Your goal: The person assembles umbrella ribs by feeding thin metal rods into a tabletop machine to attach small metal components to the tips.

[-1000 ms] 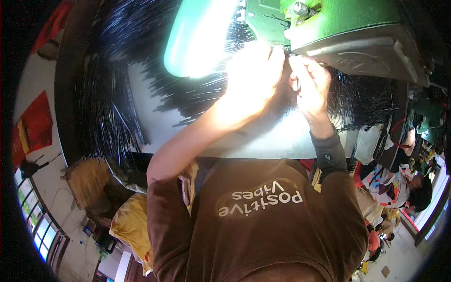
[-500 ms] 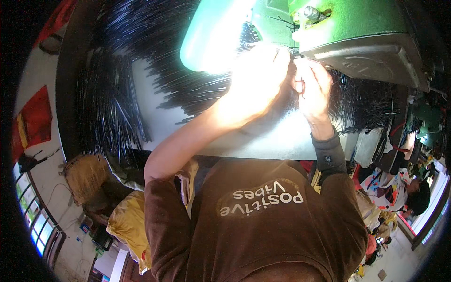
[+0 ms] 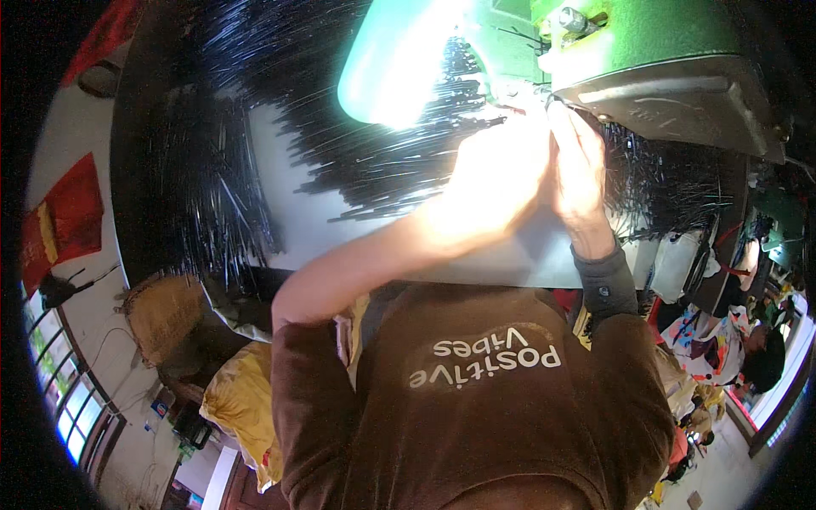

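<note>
Both my hands meet close together at the front of a green machine [image 3: 654, 34], beneath its grey metal lower part [image 3: 671, 102]. My left hand [image 3: 506, 161] is bleached by strong light; its fingers are drawn together at the machine's working point. Right beside it, my right hand [image 3: 580, 166] has its fingers pressed together, the tips close to a small dark piece. What either hand pinches is too small and glared to name. Many thin, glossy black rods [image 3: 357, 161] lie on the pale tabletop [image 3: 289, 161] to the left of my hands.
A bright lamp with a pale green shade [image 3: 365, 76] hangs just left of the machine. More black rods [image 3: 671, 183] lie to the right. A yellow sack [image 3: 238, 399] and a brown bundle [image 3: 166, 319] stand at lower left. Another person [image 3: 722, 348] sits at the right.
My hands have shifted slightly down and right in the picture and drawn closer together. The whole view has moved a little; both hands remain at the machine.
</note>
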Demonstrator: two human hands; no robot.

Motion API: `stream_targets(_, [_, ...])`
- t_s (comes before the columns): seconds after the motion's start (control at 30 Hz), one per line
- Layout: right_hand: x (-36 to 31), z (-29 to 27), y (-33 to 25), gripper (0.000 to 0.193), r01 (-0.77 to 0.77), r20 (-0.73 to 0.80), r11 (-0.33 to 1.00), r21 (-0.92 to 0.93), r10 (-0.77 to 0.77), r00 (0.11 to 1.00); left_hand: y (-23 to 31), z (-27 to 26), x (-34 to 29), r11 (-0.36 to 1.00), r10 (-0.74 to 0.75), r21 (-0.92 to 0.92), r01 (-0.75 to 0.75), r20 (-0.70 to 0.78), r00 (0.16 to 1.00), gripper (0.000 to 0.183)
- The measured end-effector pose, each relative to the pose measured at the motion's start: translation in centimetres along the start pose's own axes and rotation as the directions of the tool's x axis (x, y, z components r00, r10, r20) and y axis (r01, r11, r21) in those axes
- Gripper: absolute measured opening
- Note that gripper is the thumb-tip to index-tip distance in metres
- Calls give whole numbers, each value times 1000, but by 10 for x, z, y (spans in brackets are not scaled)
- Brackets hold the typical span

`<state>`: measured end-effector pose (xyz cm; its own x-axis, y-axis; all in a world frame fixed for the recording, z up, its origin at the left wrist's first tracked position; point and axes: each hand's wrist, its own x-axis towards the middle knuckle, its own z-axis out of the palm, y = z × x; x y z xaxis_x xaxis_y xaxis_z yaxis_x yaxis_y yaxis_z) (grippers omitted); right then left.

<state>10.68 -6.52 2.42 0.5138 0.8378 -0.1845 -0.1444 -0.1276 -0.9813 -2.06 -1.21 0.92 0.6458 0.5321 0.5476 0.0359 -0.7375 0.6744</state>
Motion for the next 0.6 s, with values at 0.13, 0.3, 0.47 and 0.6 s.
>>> stream_targets(0.13, [-2,-9,-2,18,143,122,976,-165,-124,985,-1,-30,-7,998,32,46,-31,-12,999,27])
stream_targets(0.3, [-17,-14,0,12,213,318,948,-235,-131,939,-47,-69,-15,822,-216,532,201,-34,976,15])
stream_targets(0.47, [-26,-45,17,15,53,240,998,23,-57,969,-59,-71,-21,877,-239,408,254,-87,967,14])
stream_targets(0.6, [-46,-66,17,17,394,235,851,-348,-328,915,-59,-73,-10,922,-192,304,238,-174,966,15])
